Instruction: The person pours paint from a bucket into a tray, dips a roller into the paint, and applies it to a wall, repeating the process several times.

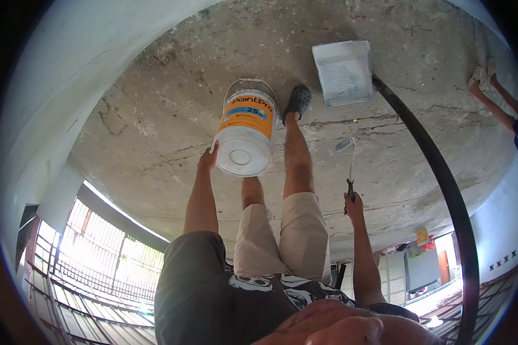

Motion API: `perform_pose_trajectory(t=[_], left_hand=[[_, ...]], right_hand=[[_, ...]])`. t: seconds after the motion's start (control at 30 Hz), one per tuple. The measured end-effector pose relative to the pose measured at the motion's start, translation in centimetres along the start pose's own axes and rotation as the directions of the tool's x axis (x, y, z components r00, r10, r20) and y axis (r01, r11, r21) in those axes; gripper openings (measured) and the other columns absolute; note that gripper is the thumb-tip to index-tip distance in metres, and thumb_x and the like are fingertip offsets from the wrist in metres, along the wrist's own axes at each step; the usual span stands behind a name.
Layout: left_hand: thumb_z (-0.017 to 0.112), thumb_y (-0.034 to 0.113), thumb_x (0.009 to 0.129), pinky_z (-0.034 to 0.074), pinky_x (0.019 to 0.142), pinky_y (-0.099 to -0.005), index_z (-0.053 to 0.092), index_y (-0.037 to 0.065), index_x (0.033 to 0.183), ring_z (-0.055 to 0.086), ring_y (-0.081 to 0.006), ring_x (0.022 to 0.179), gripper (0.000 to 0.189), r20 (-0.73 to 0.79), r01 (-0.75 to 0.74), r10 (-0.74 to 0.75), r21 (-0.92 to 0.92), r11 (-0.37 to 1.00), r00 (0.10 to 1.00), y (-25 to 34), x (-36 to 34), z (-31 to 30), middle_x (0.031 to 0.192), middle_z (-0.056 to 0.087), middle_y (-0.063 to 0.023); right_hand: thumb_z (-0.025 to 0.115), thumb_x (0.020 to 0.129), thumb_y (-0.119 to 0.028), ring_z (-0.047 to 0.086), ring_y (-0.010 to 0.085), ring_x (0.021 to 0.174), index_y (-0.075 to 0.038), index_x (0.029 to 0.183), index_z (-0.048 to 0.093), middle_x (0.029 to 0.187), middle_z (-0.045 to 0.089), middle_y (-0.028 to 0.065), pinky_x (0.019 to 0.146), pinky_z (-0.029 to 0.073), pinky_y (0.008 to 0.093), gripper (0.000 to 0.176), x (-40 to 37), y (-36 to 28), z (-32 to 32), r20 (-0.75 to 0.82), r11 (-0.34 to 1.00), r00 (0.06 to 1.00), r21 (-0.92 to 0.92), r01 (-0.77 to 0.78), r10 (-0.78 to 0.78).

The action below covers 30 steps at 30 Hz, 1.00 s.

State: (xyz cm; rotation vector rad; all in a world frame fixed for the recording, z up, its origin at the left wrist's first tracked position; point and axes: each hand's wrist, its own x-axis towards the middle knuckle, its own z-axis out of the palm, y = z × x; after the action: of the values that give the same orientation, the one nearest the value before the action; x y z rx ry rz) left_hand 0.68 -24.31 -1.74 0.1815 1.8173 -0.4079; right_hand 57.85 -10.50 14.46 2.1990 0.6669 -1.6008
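Note:
My left hand [209, 157] grips the lower edge of a white paint bucket [240, 150] with an orange and blue label. The bucket is tipped, its round base facing me and its wire handle at the far end; its mouth is hidden. In my right hand [354, 206] is the dark handle of a small paint roller [345, 144], held out over the floor. Past the roller lies a paint tray [343, 72] with a ribbed, white-smeared surface.
Cracked, stained concrete floor [172, 109] spreads beneath. My dark clog [297, 103] is beside the bucket. A black curved bar [437, 155] runs from near the tray to the lower right. Another person's legs [498, 109] show at far right. A pale wall [57, 86] bounds the left.

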Motion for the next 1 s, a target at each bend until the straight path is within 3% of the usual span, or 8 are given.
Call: perform_pose_trajectory(t=[0.37, 0.43, 0.67, 0.73, 0.77, 0.87, 0.93, 1.0], left_hand=[[0.052, 0.077, 0.084, 0.046, 0.097, -0.0446, 0.048, 0.002, 0.125, 0.06, -0.0396, 0.116, 0.085, -0.264, -0.09, 0.018, -0.261, 0.961, 0.964, 0.2, 0.5, 3.6, 0.118, 0.063, -0.0266], [0.05, 0.075, 0.087, 0.046, 0.097, -0.0449, 0.047, 0.002, 0.125, 0.06, -0.039, 0.116, 0.082, -0.198, -0.199, 0.154, -0.23, 0.953, 0.968, 1.4, 0.0, 3.3, 0.119, 0.063, -0.0268], [0.046, 0.07, 0.092, 0.044, 0.1, -0.0435, 0.039, 0.002, 0.141, 0.057, -0.0385, 0.121, 0.084, -0.071, -0.27, 0.26, -0.216, 0.938, 0.963, -0.1, 2.8, 1.4, 0.125, 0.061, -0.0266], [0.044, 0.071, 0.092, 0.041, 0.105, -0.0426, 0.039, 0.003, 0.144, 0.052, -0.0375, 0.128, 0.086, 0.249, -0.195, 0.237, -0.182, 0.964, 0.939, -0.1, 6.8, -0.1, 0.132, 0.057, -0.0266], [0.044, 0.071, 0.092, 0.041, 0.105, -0.0426, 0.039, 0.003, 0.144, 0.052, -0.0375, 0.128, 0.086, 0.244, -0.206, 0.246, -0.177, 0.962, 0.938, 0.2, 8.3, -0.2, 0.132, 0.057, -0.0266], [0.042, 0.072, 0.092, 0.038, 0.108, -0.042, 0.041, 0.003, 0.145, 0.047, -0.0369, 0.133, 0.086, 0.199, -0.447, 0.449, -0.06, 0.893, 0.871, 4.7, 12.9, -0.9, 0.138, 0.052, -0.0276], [0.043, 0.074, 0.09, 0.035, 0.112, -0.0414, 0.035, 0.004, 0.149, 0.043, -0.0386, 0.136, 0.092, 0.377, -0.601, 0.568, -0.037, 0.798, 0.732, 7.5, 14.8, 1.8, 0.143, 0.046, -0.0284], [0.044, 0.075, 0.088, 0.034, 0.113, -0.041, 0.032, 0.004, 0.15, 0.042, -0.0395, 0.136, 0.095, 0.342, -0.536, 0.474, 0.113, 0.837, 0.812, 10.2, 8.8, 1.4, 0.144, 0.045, -0.0286]], right_hand=[[0.064, 0.094, -0.026, 0.048, 0.0091, 0.042, -0.008, 0.081, 0.051, 0.06, 0.048, -0.0009, 0.036, 0.041, 0.0277, 0.025, 2.4, -0.4, 2.3, 0.018, 1.0, 1.0, 0.024, -0.004, 0.003], [0.064, 0.094, -0.027, 0.048, 0.0089, 0.042, -0.008, 0.081, 0.051, 0.06, 0.048, -0.0011, 0.036, 0.041, 0.0276, 0.026, 2.8, -1.6, 2.4, 0.003, 1.0, 1.0, -0.014, 0.003, -0.003], [0.064, 0.094, -0.028, 0.047, 0.0094, 0.039, -0.007, 0.082, 0.052, 0.058, 0.047, -0.0012, 0.034, 0.04, 0.0282, 0.027, 0.9, -2.5, 2.8, -0.059, 0.996, 0.994, 0.014, 0.091, -0.09], [0.064, 0.093, -0.028, 0.047, 0.0098, 0.038, -0.007, 0.083, 0.052, 0.058, 0.048, -0.0008, 0.034, 0.039, 0.0288, 0.026, 1.5, -2.8, 4.1, -0.119, 0.995, 0.988, 0.011, 0.095, -0.093], [0.064, 0.093, -0.027, 0.047, 0.0102, 0.037, -0.006, 0.084, 0.052, 0.059, 0.048, -0.0003, 0.033, 0.039, 0.0293, 0.026, 1.8, -2.7, 4.9, -0.167, 0.997, 0.983, 0.003, 0.078, -0.076], [0.065, 0.093, -0.026, 0.048, 0.0111, 0.037, -0.004, 0.087, 0.052, 0.059, 0.048, 0.0004, 0.033, 0.04, 0.0302, 0.025, 3.3, -3.3, 7.6, -0.315, 0.978, 0.926, -0.048, 0.205, -0.209], [0.065, 0.092, -0.025, 0.049, 0.0117, 0.037, -0.004, 0.09, 0.053, 0.059, 0.049, 0.0009, 0.033, 0.04, 0.0305, 0.025, 5.7, -3.9, 8.9, -0.331, 0.972, 0.917, -0.002, 0.234, -0.222], [0.065, 0.092, -0.025, 0.05, 0.0122, 0.038, -0.003, 0.092, 0.053, 0.058, 0.049, 0.0014, 0.033, 0.041, 0.0308, 0.025, 6.0, -3.3, 10.1, -0.344, 0.964, 0.909, 0.039, 0.265, -0.236]])
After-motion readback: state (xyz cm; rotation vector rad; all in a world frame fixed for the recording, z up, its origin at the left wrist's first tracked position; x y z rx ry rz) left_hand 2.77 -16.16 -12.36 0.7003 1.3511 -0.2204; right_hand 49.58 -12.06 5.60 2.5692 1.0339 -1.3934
